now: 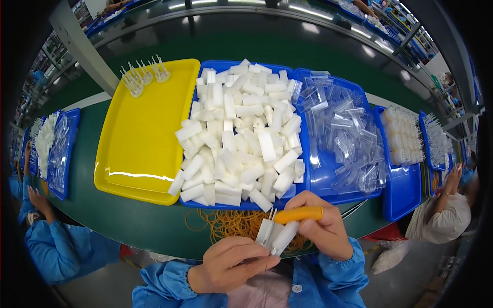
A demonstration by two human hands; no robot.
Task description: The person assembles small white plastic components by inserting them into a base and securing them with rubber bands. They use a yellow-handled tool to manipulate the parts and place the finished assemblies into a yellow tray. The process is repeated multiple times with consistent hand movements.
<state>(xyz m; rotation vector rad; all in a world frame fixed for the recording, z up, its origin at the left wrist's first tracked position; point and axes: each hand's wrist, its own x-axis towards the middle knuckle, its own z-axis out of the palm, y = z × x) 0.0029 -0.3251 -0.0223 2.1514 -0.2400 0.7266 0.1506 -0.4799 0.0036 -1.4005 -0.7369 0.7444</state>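
Note:
My left hand [233,264] is closed, its fingertips pinching the lower end of a white plug piece with two metal prongs [265,232] that point up. In my right hand [328,228] is a white foam block [285,238], held tilted right beside the plug piece. An orange finger cot [299,214] covers the right index finger, which reaches across toward the prongs. Whether the block touches the plug piece I cannot tell. Just beyond my hands, brown rubber bands [228,224] lie in a loose heap at the table's near edge.
A blue tray heaped with white foam blocks [244,133] stands ahead. Left of it, a yellow tray [149,133] bears several pronged white plugs [145,75]. To the right, clear plastic sleeves [349,133] fill another blue tray [321,187]. Co-workers' arms [43,203] show at both sides.

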